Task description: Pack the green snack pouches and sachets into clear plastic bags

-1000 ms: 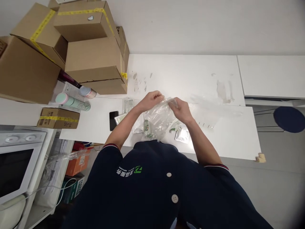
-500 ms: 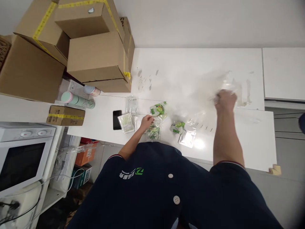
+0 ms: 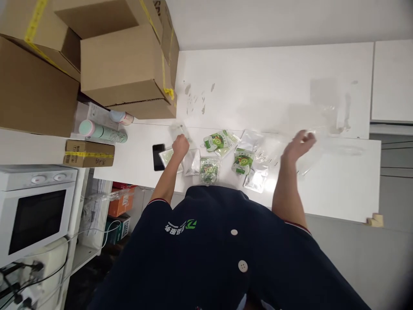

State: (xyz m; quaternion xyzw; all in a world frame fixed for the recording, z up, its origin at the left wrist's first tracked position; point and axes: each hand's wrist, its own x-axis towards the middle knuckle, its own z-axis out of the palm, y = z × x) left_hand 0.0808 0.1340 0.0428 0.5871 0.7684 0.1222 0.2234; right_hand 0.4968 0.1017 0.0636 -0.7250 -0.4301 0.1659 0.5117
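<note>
My left hand (image 3: 180,146) is closed at the near end of a clear plastic packet (image 3: 179,128), which looks blurred and slanted. Under that forearm lies a flat pale green packet (image 3: 167,156), beside a silver pouch (image 3: 192,162). Over on the right, my right hand (image 3: 300,147) has its fingers curled together on a thin clear plastic bag (image 3: 319,129); the bag's outline is hard to make out. Between the hands lie a green fruit-print pouch (image 3: 215,141), a second green pouch (image 3: 243,161), a clear-wrapped green pack (image 3: 209,170) and a silver packet (image 3: 256,178).
A black phone (image 3: 158,157) lies left of the packets on the white table (image 3: 348,185). Cardboard boxes (image 3: 122,64) are stacked at the back left, above a mint green bottle (image 3: 102,131). A microwave (image 3: 37,215) stands at the far left. A corner guard (image 3: 374,220) covers the table's near right corner.
My left hand has moved left from the wrapped green pack to the clear packet, which has shifted. My right hand has come slightly nearer my body, and the green pouches show more fully.
</note>
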